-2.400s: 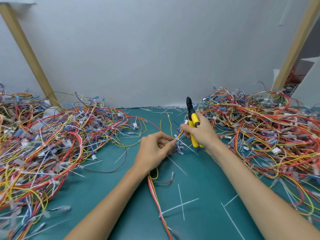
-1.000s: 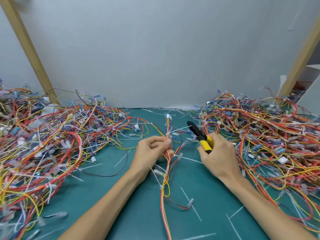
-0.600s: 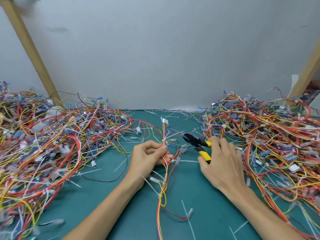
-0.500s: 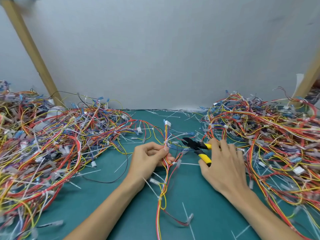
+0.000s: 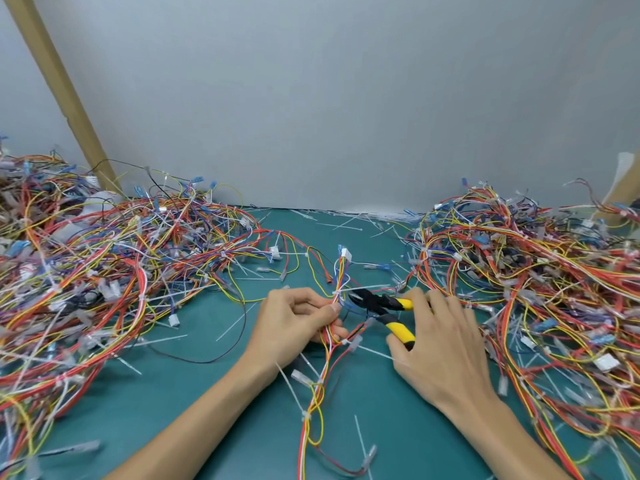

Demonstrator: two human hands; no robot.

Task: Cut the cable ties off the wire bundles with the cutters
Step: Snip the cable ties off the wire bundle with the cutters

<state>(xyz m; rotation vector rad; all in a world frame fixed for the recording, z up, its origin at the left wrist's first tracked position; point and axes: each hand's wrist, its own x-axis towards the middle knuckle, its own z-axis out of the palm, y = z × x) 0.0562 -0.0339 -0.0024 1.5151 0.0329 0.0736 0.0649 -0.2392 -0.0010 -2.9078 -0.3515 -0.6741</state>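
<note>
Cutters now nearer the wire bundle — no legible markings.

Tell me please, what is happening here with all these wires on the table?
A person is removing cable ties from wire bundles. The left hand pinches one thin wire bundle upright over the green mat. The right hand holds yellow-handled cutters, handles spread, with the black tip close to a white cable tie on that bundle, just above the left thumb. Big tangled heaps of wires lie on both sides, and loose cable ties are scattered over the mat.
</note>
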